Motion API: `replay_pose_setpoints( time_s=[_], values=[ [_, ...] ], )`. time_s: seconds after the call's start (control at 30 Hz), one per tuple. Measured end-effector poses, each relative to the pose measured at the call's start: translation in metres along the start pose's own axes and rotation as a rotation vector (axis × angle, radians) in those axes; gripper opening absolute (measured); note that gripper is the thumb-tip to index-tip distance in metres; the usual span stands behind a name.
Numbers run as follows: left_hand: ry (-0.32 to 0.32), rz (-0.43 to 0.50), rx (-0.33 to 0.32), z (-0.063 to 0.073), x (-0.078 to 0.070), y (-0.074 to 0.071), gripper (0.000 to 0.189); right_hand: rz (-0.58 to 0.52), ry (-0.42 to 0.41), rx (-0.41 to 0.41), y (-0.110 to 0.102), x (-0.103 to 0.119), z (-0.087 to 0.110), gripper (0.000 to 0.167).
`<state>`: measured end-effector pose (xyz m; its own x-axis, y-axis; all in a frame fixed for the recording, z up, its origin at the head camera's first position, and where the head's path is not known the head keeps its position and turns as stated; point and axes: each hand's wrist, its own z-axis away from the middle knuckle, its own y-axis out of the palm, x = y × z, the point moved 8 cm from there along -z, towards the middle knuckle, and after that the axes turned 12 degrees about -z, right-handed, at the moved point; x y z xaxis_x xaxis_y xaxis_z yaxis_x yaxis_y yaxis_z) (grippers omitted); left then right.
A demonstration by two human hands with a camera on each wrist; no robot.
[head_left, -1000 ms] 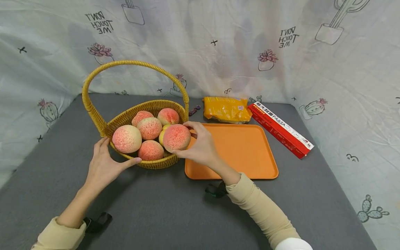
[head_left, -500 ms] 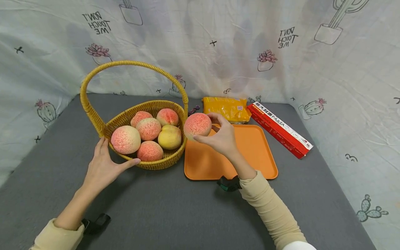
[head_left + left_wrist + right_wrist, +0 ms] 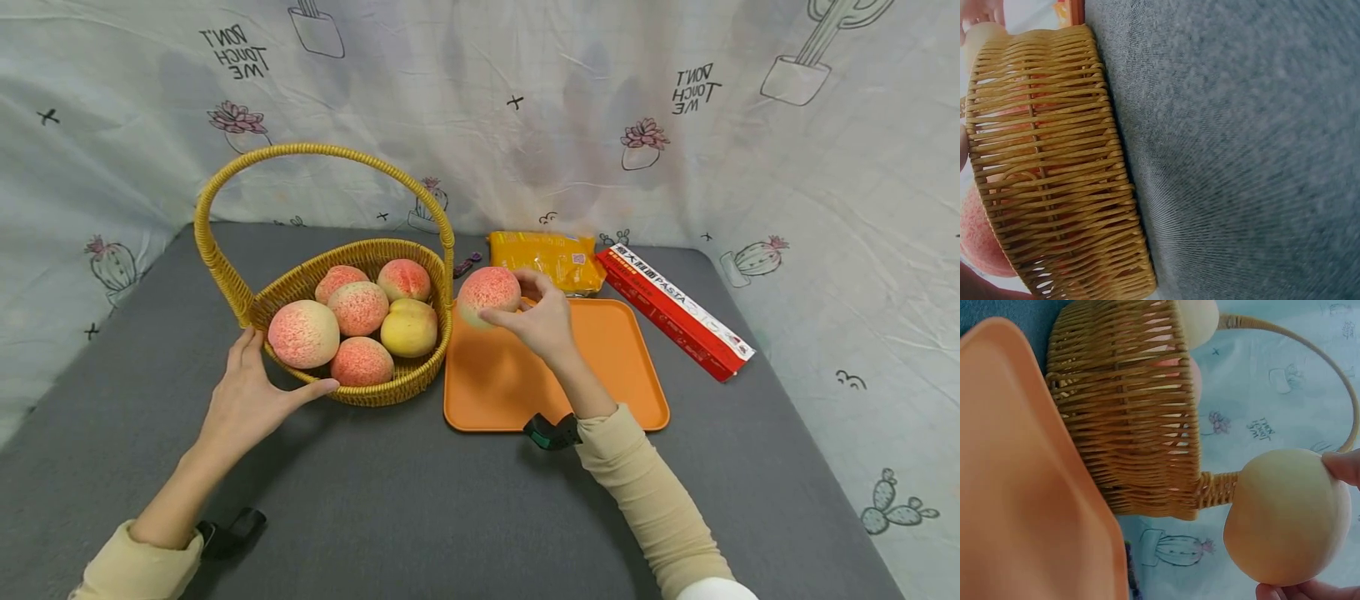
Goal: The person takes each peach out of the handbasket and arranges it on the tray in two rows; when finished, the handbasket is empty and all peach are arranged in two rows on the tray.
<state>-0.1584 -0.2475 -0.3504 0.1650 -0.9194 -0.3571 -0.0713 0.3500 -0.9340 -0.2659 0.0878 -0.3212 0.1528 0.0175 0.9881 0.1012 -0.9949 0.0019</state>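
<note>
Your left hand, fingers and thumb spread apart against the near-left rim of the wicker basket, could tip it if you lean down, while the pink-cream peach could drop and roll if your right hand, clamped on it above the far-left corner of the orange tray, loosens.

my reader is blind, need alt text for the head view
The right hand holds a round pink-and-cream peach over a rectangular orange tray. The left hand touches an oval yellow wicker basket of fruit; a yellow plastic packet and long red pasta box lie nearby.
</note>
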Motion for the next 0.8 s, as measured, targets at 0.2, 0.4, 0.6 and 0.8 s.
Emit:
replay_pose_setpoints(
  time_s=[0.2,0.4,0.6,0.8],
  values=[
    [-0.001,-0.007,-0.002,0.000,0.000,-0.001,0.126,0.066,0.101,-0.025,0.001,-0.018,-0.007,0.061],
    [0.010,-0.022,-0.014,-0.001,-0.002,-0.003,0.126,0.183,0.124,-0.051,0.002,-0.026,-0.015,0.063],
    [0.015,-0.026,-0.014,-0.001,-0.004,-0.005,0.126,0.241,0.140,-0.099,-0.001,-0.034,-0.026,0.067],
    [0.010,-0.023,-0.010,0.000,-0.003,-0.004,0.126,0.272,0.179,-0.097,0.001,-0.044,-0.035,0.068]
  ],
)
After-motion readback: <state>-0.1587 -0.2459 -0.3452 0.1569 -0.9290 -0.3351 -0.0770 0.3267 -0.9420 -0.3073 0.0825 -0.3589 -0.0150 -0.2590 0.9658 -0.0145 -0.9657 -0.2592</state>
